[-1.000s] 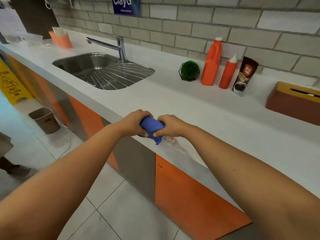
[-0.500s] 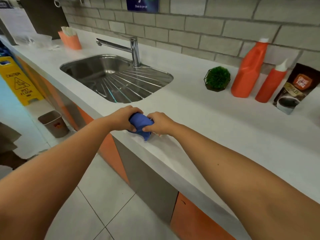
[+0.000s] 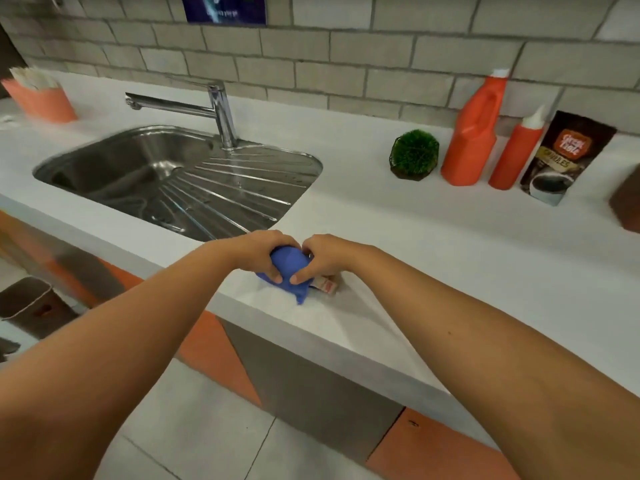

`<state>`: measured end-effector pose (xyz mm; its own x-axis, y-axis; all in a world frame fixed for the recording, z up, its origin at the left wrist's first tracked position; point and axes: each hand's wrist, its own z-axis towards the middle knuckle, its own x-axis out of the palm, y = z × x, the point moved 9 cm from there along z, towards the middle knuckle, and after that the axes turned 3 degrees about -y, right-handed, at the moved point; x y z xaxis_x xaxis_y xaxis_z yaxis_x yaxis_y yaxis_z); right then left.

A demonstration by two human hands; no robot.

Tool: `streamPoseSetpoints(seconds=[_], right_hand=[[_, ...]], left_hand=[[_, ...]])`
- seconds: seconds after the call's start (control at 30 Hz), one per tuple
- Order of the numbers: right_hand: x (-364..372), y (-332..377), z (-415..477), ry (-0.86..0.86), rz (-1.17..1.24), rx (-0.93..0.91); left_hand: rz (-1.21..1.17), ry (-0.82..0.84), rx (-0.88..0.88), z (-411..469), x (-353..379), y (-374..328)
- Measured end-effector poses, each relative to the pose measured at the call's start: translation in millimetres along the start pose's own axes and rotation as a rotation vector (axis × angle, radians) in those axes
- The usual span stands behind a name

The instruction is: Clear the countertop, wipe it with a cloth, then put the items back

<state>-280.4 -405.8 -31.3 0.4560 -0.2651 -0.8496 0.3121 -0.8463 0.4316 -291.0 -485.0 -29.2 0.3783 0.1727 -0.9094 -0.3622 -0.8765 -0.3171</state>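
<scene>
A bunched blue cloth (image 3: 291,268) sits near the front edge of the white countertop (image 3: 433,251), just right of the sink. My left hand (image 3: 259,252) grips its left side and my right hand (image 3: 325,259) pinches its right side; a small label (image 3: 325,285) pokes out below the right hand. Along the back wall stand a small green plant (image 3: 414,154), a tall orange bottle (image 3: 472,133), a smaller orange squeeze bottle (image 3: 516,154) and a dark coffee pouch (image 3: 564,157).
A steel sink (image 3: 166,178) with a tap (image 3: 218,109) lies to the left. An orange napkin holder (image 3: 41,97) stands at the far left, a brown box (image 3: 627,202) at the right edge. A bin (image 3: 31,306) sits on the tiled floor.
The view has shifted closer to the counter and rightward along it. Both hands keep hold of the blue cloth and now sit further onto the countertop beside the sink.
</scene>
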Motion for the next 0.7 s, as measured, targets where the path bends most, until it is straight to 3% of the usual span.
streamPoseSetpoints(seconds=[0.17, 0.37, 0.57, 0.7], right_hand=[[5.5, 1.6, -4.8, 0.034, 0.02, 0.154], [20.9, 17.7, -9.8, -0.1, 0.077, 0.267], [29.6, 18.9, -25.3, -0.259, 0.126, 0.342], [21.8, 13.4, -50.5, -0.215, 0.112, 0.39]], left_hand=[[0.027, 0.105, 0.16, 8.9, 9.1, 1.2], [0.071, 0.12, 0.261, 3.6, 10.2, 16.7], [0.089, 0.173, 0.23, 2.5, 10.1, 23.9], [0.108, 0.277, 0.162, 0.7, 2.6, 9.9]])
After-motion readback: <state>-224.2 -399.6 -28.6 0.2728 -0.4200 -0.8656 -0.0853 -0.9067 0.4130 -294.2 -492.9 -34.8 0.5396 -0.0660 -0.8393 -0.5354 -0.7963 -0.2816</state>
